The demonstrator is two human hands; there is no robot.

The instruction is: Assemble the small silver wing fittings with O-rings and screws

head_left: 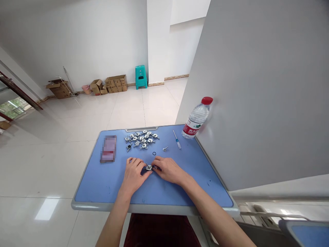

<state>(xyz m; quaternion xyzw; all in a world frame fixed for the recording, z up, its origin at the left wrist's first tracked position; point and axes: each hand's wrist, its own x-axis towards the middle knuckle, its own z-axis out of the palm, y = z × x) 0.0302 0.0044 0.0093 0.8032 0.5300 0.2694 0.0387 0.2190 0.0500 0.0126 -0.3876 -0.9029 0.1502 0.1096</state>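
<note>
1. Centrally, a small silver metal fitting (pixel 148 167) is held low over the middle of the desk, toward its near edge, with a thin pin angled up from it toward 11 o'clock.
2. Both hands close narrowly on it: the left hand (pixel 133 174) grips from the 9 o'clock side, the right hand (pixel 169 169) from 3 o'clock. Something dark shows under the fitting, too small to tell.
3. At 12 o'clock lies a heap of matching silver fittings (pixel 142 139).
4. Around 1 o'clock, close by, are a thin black O-ring (pixel 154 153) and a short metal screw (pixel 165 148).
5. At 2 o'clock lies a small screwdriver (pixel 177 140) with a clear blue handle.
6. Farther along at 2 o'clock, a red-capped water bottle (pixel 196 117) stands at the corner of the blue desk (pixel 97 185), beside a grey partition (pixel 257 85).
7. At 10 o'clock lies a phone (pixel 108 149), its surface pixelated.
</note>
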